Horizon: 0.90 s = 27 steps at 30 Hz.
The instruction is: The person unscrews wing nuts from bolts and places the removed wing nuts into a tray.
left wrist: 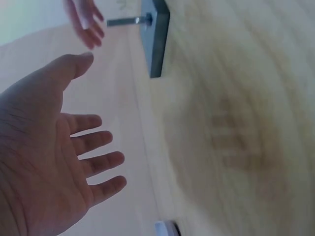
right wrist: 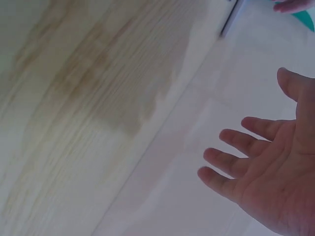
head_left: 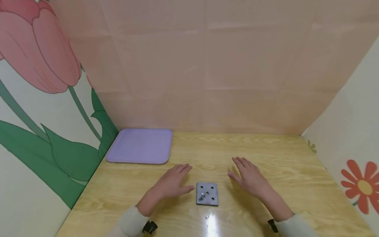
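Observation:
A small grey square plate (head_left: 207,201) with several round holes lies on the table between the two hands. From one hole, at its near left, a thin metal bolt or pin (left wrist: 124,21) stands up, seen side-on in the left wrist view. My left hand (head_left: 172,182) hovers just left of the plate, fingers spread and holding nothing. To the right of the plate, my right hand (head_left: 249,176) is also raised above the table, its fingers apart and the palm bare. Neither hand touches the plate.
A purple tray (head_left: 142,146) lies at the back left of the wooden table (head_left: 266,154). A pinkish sheet (head_left: 204,65) covers the back wall. Side panels with a painted tulip (head_left: 44,49) and a red flower (head_left: 365,187) flank the table.

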Available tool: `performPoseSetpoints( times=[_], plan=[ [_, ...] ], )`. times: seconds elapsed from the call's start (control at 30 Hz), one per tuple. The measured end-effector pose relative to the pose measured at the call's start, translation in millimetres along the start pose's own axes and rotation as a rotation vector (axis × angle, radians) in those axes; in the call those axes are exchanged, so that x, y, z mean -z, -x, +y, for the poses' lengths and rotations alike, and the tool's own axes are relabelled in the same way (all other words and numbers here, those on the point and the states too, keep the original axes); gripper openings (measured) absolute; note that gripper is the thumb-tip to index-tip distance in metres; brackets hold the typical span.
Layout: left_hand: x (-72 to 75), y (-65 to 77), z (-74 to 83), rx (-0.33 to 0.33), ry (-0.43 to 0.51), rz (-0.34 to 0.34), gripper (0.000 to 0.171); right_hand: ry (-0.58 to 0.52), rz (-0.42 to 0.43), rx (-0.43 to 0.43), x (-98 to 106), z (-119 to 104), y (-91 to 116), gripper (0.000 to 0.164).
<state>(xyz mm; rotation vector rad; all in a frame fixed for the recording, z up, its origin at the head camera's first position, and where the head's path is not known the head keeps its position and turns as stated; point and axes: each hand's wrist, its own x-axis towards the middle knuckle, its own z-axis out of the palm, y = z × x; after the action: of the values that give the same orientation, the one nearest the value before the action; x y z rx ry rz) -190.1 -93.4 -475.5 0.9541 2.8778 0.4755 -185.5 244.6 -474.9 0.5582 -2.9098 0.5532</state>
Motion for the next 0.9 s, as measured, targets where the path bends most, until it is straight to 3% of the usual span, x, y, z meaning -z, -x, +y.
performPoseSetpoints(
  times=[0.4, 0.63, 0.9],
  plan=[
    [-14.6, -0.2, 14.0, -0.039, -0.028, -0.092, 0.092, 0.035, -0.033, 0.061, -13, -27, 0, 0.06],
    [-15.8, -3.1, 24.2, -0.073, -0.053, -0.117, 0.096, 0.04, -0.068, 0.084, -17, -43, -3, 0.051],
    [-26.8, -7.0, 27.2, -0.056, -0.096, -0.148, 0.099, 0.06, -0.13, 0.12, -22, -60, 3, 0.045]
  ],
)
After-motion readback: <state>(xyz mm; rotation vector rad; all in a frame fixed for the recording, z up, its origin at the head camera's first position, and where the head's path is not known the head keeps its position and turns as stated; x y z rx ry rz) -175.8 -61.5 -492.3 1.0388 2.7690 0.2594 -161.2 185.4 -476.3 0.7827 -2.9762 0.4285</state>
